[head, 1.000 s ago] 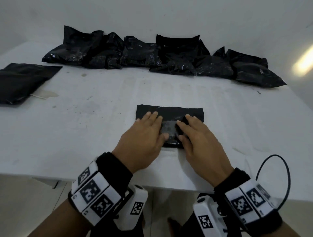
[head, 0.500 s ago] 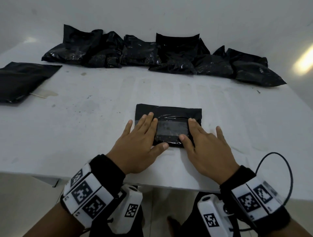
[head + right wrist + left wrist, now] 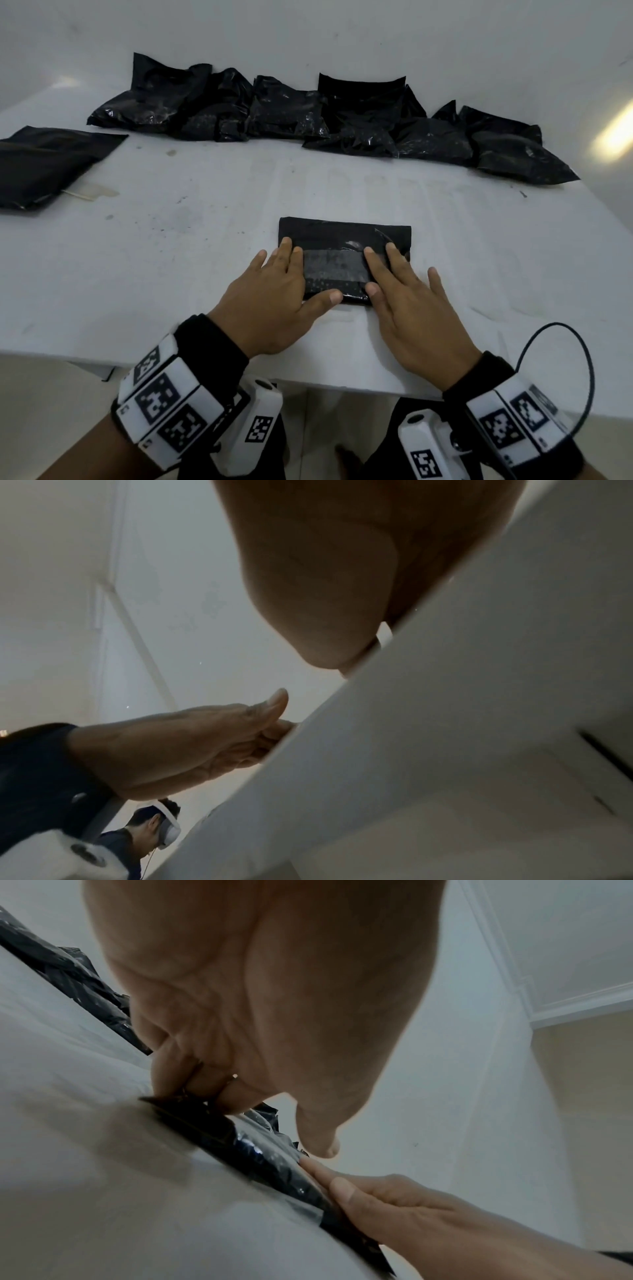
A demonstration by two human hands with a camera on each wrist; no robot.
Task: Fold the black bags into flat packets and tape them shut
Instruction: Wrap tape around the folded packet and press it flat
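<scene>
A folded black bag [image 3: 342, 236] lies flat near the front middle of the white table [image 3: 171, 240], with a strip of clear tape [image 3: 334, 270] across its near half. My left hand [image 3: 274, 291] lies flat on the packet's left end, fingers straight, thumb along the near edge. My right hand [image 3: 400, 294] presses flat on the right end in the same way. The left wrist view shows my left fingers [image 3: 192, 1080] pressing on the bag [image 3: 246, 1150] and the right hand's thumb [image 3: 342, 1188] at its edge. The right wrist view shows the table's underside [image 3: 445, 750] and my left hand [image 3: 205, 737].
Several filled black bags [image 3: 308, 113] lie in a row along the table's far edge against the wall. A flat black bag [image 3: 44, 164] sits at the far left. A black cable [image 3: 561, 359] loops from my right wristband. Another person wearing a headset [image 3: 154, 829] shows in the right wrist view.
Both hands have slid apart along the tape, from the packet's middle out to its left and right ends, uncovering the tape strip between them.
</scene>
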